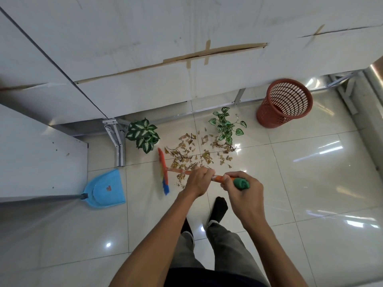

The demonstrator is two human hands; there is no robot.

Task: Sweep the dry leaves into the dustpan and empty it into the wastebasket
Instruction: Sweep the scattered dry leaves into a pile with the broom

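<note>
head view, looking down: my left hand [199, 181] and right hand [244, 190] are both wrapping closed around the orange handle of a broom [163, 172], its bristles resting on the tiled floor [310, 183] at the left edge of the dry leaves [194, 154]. blue dustpan [106, 188] is lying well left; red wastebasket [285, 102] is standing far right by the wall.

I see a glossy, pale tiled floor [310, 183] throwing back glare, a smooth light-blue plastic dustpan [107, 188], a matt reddish-brown plastic lattice wastebasket [284, 103], crisp, papery brown dry leaves [192, 154], and brushed metal frame legs [118, 139] under matt white panels [145, 48].
</note>
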